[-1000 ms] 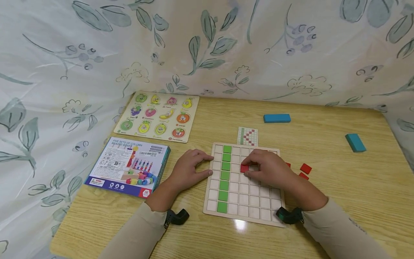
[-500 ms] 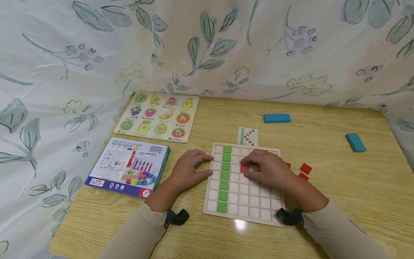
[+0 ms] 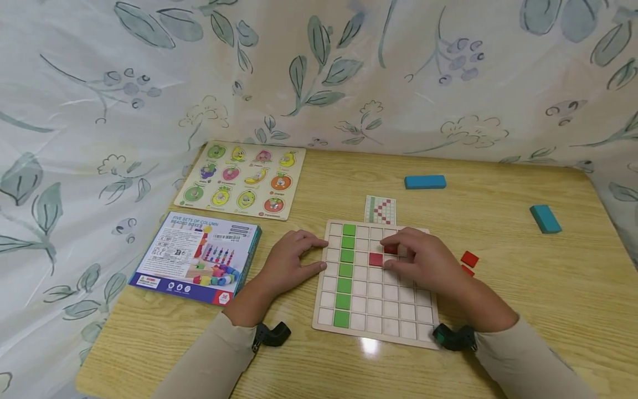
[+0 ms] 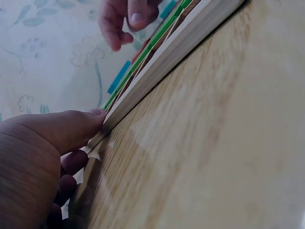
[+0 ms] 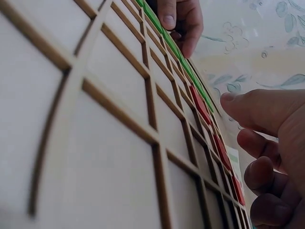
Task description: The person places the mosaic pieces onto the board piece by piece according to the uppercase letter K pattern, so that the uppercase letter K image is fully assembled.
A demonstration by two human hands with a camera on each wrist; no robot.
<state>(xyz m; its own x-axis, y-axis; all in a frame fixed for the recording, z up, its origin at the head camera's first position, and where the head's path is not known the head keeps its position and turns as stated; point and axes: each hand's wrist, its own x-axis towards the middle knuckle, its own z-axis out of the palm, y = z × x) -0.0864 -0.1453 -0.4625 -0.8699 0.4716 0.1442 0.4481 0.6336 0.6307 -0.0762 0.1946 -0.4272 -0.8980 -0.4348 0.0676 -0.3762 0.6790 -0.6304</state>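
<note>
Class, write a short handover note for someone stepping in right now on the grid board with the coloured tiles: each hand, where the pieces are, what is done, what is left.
Left hand: fingers rest against the left edge of the grid board, steadying it; no grip on anything.
Right hand: fingers relaxed over the board's upper middle, beside a red tile seated in a cell; holds nothing.
Pieces: pattern card lies just beyond the board; spare red tiles lie on the table to the right.
Done: green column filled from top to bottom; a few red tiles placed.
Left: most cells are bare; the rest of the red pattern.
</note>
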